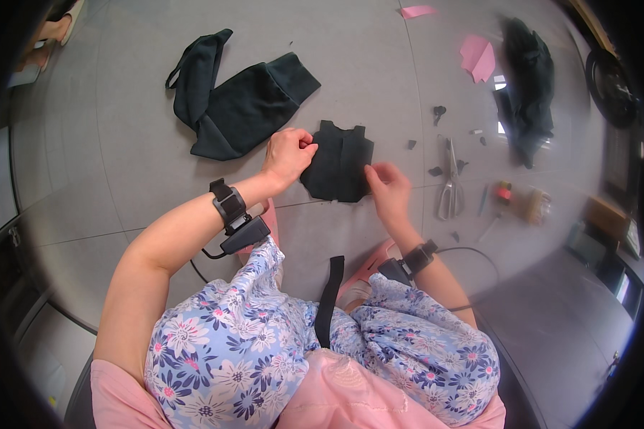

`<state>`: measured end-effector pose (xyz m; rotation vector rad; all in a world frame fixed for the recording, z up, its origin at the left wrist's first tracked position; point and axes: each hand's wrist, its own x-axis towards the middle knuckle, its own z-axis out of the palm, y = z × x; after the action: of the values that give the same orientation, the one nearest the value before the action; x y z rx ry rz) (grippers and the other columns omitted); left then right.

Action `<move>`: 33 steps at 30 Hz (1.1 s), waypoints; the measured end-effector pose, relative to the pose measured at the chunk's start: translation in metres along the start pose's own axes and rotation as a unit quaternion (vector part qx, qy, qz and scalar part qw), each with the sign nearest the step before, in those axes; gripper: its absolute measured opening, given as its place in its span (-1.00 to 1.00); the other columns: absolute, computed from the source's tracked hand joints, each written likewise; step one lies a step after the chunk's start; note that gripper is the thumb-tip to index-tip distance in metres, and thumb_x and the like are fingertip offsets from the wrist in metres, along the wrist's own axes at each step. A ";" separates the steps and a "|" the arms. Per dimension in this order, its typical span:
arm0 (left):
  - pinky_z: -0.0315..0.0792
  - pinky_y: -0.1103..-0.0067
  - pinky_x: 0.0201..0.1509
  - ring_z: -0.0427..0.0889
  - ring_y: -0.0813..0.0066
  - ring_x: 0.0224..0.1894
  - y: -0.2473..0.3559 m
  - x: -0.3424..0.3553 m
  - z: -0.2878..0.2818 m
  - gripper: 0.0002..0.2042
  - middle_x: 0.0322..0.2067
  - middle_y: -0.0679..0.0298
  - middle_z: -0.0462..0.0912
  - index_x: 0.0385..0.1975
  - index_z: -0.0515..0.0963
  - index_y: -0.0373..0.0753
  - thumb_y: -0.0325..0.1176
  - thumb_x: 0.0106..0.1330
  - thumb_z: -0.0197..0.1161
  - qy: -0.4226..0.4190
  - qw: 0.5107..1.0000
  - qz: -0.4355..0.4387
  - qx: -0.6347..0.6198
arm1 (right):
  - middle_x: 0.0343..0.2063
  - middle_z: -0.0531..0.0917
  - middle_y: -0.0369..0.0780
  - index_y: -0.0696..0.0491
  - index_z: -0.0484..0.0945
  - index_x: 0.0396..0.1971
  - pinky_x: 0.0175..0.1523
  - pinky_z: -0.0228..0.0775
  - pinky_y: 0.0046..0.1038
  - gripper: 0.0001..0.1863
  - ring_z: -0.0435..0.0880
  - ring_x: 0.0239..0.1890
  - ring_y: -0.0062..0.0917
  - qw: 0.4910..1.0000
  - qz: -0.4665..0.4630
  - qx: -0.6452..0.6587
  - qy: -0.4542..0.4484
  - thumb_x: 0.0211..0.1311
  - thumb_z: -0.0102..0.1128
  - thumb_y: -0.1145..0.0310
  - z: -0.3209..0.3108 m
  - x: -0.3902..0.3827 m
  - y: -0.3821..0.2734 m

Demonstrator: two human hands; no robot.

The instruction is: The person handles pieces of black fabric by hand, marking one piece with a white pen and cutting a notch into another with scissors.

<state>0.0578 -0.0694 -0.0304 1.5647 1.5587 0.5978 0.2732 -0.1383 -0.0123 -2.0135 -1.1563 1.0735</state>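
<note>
A small black cloth piece [342, 166], cut in the outline of a tiny vest, is spread out in front of me with a seam or fold down its middle. My left hand [290, 154] pinches its upper left edge with curled fingers. At the opposite edge, my right hand [388, 187] grips the cloth between thumb and fingers. Just beyond my left hand lies a larger folded black garment part [254, 107], with a wide cuff-like band at one end. A pair of scissors [449, 189] rests on the floor right of my right hand, blades pointing away.
Black scraps [438, 113] lie around the scissors. Farther right are a crumpled black garment [529, 89], a pink piece [477, 58] and a small red-and-yellow object [504, 191]. A black strip [329, 300] hangs over my lap. Another person's feet [50, 36] show at the far left.
</note>
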 end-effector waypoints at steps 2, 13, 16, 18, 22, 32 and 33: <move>0.49 0.53 -0.35 0.65 0.35 -0.47 0.001 0.000 0.000 -0.83 -0.47 0.08 0.66 -0.41 0.62 -0.39 -0.40 0.09 0.34 0.002 1.000 -0.006 0.000 | -0.57 0.62 -0.31 0.17 0.58 -0.43 -0.38 0.39 -0.56 -0.75 0.50 -0.52 -0.69 0.999 -0.011 0.043 -0.003 0.16 0.30 0.25 0.001 -0.001 -0.004; 0.51 0.56 -0.33 0.69 0.37 -0.47 0.004 0.002 -0.003 -0.80 -0.50 0.08 0.69 -0.37 0.64 -0.39 -0.37 0.11 0.33 -0.016 0.999 -0.040 -0.005 | -0.62 0.53 -0.38 0.20 0.65 -0.33 -0.54 0.32 -0.62 -0.70 0.40 -0.63 -0.75 0.979 0.154 0.133 -0.025 0.22 0.26 0.21 0.001 0.005 -0.002; 0.51 0.56 -0.32 0.69 0.38 -0.47 0.004 0.002 -0.003 -0.80 -0.50 0.08 0.69 -0.37 0.65 -0.38 -0.37 0.11 0.33 -0.012 0.999 -0.036 -0.003 | -0.62 0.54 -0.38 0.20 0.65 -0.32 -0.54 0.31 -0.62 -0.70 0.40 -0.64 -0.75 0.978 0.156 0.134 -0.030 0.21 0.26 0.22 0.001 0.005 -0.003; 0.52 0.56 -0.32 0.69 0.38 -0.46 0.004 0.002 -0.004 -0.80 -0.50 0.08 0.69 -0.37 0.64 -0.38 -0.37 0.10 0.33 -0.013 0.999 -0.036 -0.003 | -0.61 0.54 -0.38 0.20 0.65 -0.32 -0.54 0.32 -0.62 -0.70 0.40 -0.63 -0.74 0.980 0.152 0.127 -0.035 0.21 0.26 0.22 0.001 0.004 -0.007; 0.52 0.56 -0.31 0.70 0.38 -0.45 0.003 0.002 -0.004 -0.80 -0.49 0.08 0.69 -0.37 0.64 -0.38 -0.38 0.10 0.33 -0.014 0.999 -0.047 -0.007 | -0.60 0.55 -0.37 0.20 0.65 -0.31 -0.52 0.32 -0.63 -0.71 0.41 -0.62 -0.74 0.981 0.148 0.117 -0.035 0.21 0.26 0.23 0.001 0.003 -0.013; 0.50 0.53 -0.35 0.66 0.35 -0.50 0.004 0.001 -0.006 -0.82 -0.56 0.09 0.65 -0.46 0.61 -0.40 -0.37 0.08 0.33 -0.022 0.999 -0.038 0.014 | -0.59 0.55 -0.37 0.20 0.64 -0.30 -0.50 0.30 -0.62 -0.69 0.43 -0.58 -0.75 0.984 0.128 0.117 -0.041 0.22 0.25 0.21 0.000 0.002 -0.011; 0.48 0.52 -0.38 0.65 0.35 -0.51 0.005 0.000 -0.007 -0.82 -0.57 0.09 0.64 -0.48 0.59 -0.39 -0.37 0.09 0.32 -0.019 0.999 -0.030 0.005 | -0.59 0.55 -0.37 0.20 0.64 -0.30 -0.50 0.30 -0.62 -0.69 0.43 -0.58 -0.75 0.984 0.128 0.117 -0.041 0.22 0.25 0.21 0.000 0.002 -0.009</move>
<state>0.0553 -0.0673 -0.0225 1.5217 1.5768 0.5241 0.2697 -0.1324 -0.0058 -1.9825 -0.7795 1.3620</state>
